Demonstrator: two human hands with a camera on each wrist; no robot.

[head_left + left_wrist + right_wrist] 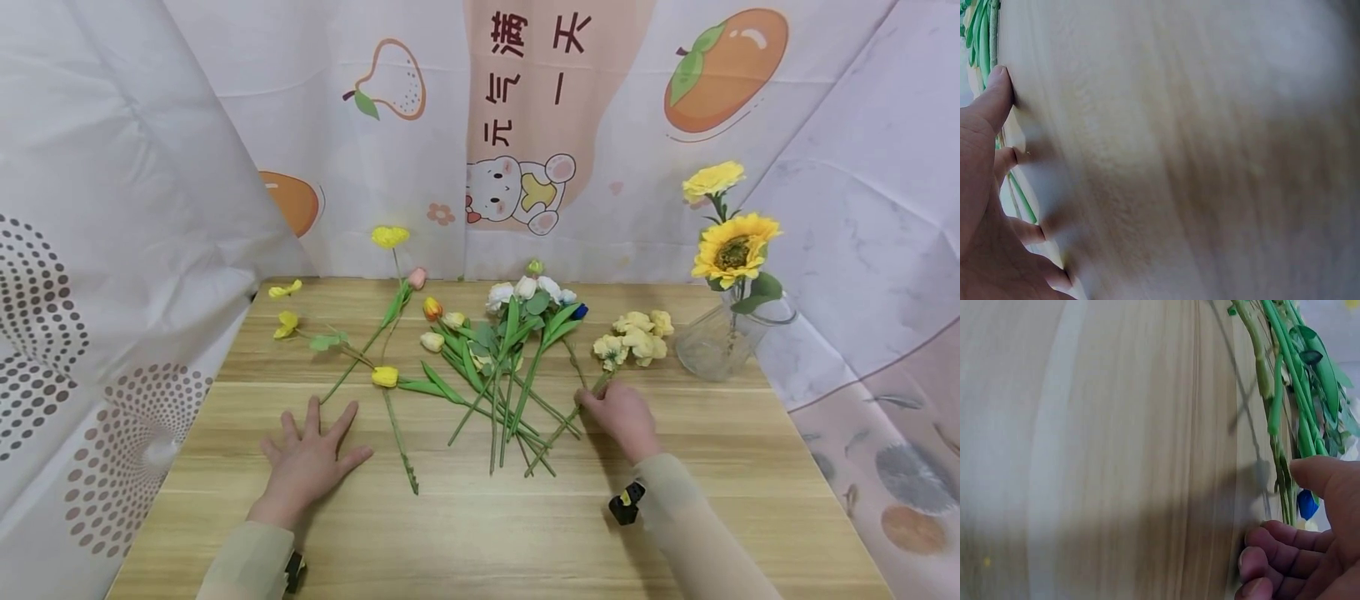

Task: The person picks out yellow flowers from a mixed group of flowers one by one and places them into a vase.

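Note:
My left hand [307,462] lies on the wooden table with its fingers spread, palm down, near the stem of a pink tulip [417,278]. It holds nothing. On the other side, my right hand [621,417] curls its thumb and fingers round the stem of a pale yellow flower spray [637,337]. That stem [1282,478] runs between thumb and fingers in the right wrist view, its exact contact partly hidden. Left of this hand lies a loose pile of white flowers [525,289], tulips and green stems [510,408]. A yellow tulip [385,377] points left from the pile.
A clear glass vase [712,346] at the back right holds a sunflower [737,250] and another yellow flower [712,181]. Yellow poppy-like flowers [286,324] lie at the back left. A printed curtain [420,167] hangs behind the wooden table [480,533].

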